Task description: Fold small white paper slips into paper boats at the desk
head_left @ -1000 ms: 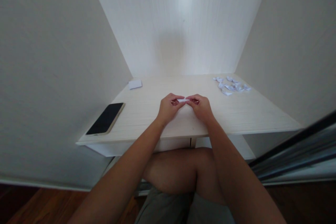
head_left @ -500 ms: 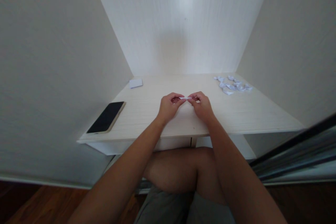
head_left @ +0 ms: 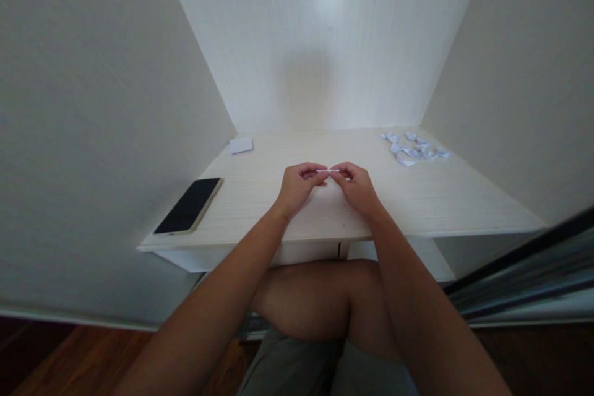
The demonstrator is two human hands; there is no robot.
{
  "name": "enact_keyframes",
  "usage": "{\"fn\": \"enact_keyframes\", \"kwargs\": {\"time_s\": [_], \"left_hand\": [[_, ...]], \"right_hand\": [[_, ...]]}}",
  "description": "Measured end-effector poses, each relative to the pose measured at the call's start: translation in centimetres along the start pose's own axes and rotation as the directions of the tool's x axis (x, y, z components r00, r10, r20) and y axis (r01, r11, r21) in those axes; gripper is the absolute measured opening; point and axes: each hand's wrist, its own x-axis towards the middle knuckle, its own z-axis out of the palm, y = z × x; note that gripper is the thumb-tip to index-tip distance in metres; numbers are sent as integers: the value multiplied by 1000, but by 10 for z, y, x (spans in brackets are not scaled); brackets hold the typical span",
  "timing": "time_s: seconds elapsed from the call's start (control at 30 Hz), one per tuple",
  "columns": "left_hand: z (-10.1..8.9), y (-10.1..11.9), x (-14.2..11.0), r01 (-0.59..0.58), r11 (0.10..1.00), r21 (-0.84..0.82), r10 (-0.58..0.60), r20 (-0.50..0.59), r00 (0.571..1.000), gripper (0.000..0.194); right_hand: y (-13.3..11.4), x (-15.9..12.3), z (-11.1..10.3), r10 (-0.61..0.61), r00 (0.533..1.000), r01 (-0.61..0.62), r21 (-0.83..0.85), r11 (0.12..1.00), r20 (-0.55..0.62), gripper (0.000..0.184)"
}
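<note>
Both hands meet over the middle of the white desk (head_left: 260,198), fingertips almost touching. My left hand (head_left: 301,184) pinches one end of a small white paper piece (head_left: 328,171) between thumb and fingers. On its other end, my right hand (head_left: 353,183) closes in the same kind of pinch. Fingers cover most of the paper, so its shape is hard to make out. At the back right of the desk lie several folded or twisted white paper pieces (head_left: 420,151).
A smartphone (head_left: 188,206) with a dark screen lies near the desk's left edge. Behind it, in the back left corner, is a small stack of white paper (head_left: 241,145). Walls enclose the desk left, right and behind. My legs (head_left: 315,297) are under its front edge.
My fingertips have drawn closer together, and less of the white paper shows between them. The view has shifted very slightly; the things on the desk have stayed put.
</note>
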Motion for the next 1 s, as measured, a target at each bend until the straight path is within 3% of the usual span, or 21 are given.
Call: {"fn": "enact_keyframes", "kwargs": {"time_s": [0.27,0.67,1.0], "left_hand": [[3,2,-3,72,988,-136,-74,-14,997,35],[3,0,-3,104,983,-154,-105,-2,994,36],[-1,-3,-3,215,958,-188,-213,28,977,40]], "right_hand": [[-2,-1,0,-1,1000,1,-7,1000,6,20],[-1,-1,1,12,1000,-12,-24,1000,11,19],[1,-1,0,11,1000,-12,-71,997,-16,15]]}}
